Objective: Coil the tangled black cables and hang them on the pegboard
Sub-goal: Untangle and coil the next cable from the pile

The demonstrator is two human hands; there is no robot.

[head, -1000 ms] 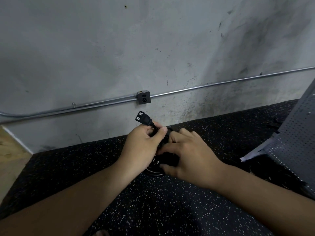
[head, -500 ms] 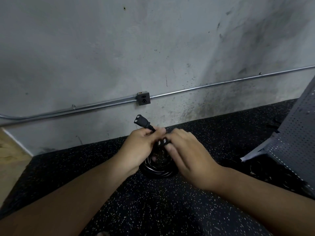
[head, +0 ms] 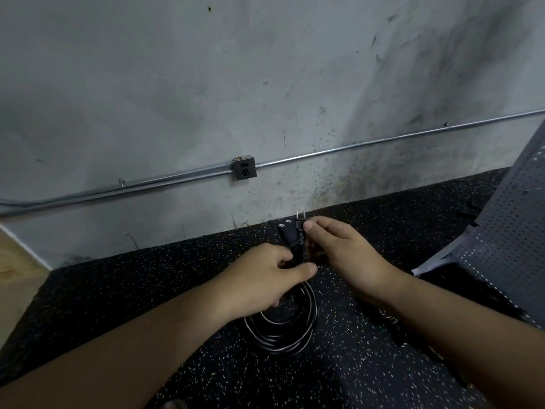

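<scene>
Black power cord coiled, loops below left hand, left of pegboard. Left hand grips top of coil. Right hand pinches two-prong plug. Judgement: coiling near finished, hanging not yet done. More cable nearer pegboard, state unclear.

A black rubber mat flecked with pale specks carries the grey pegboard, propped at a tilt – just left of the pegboard lies a dark cable bundle, further left a coiled black cable.
</scene>
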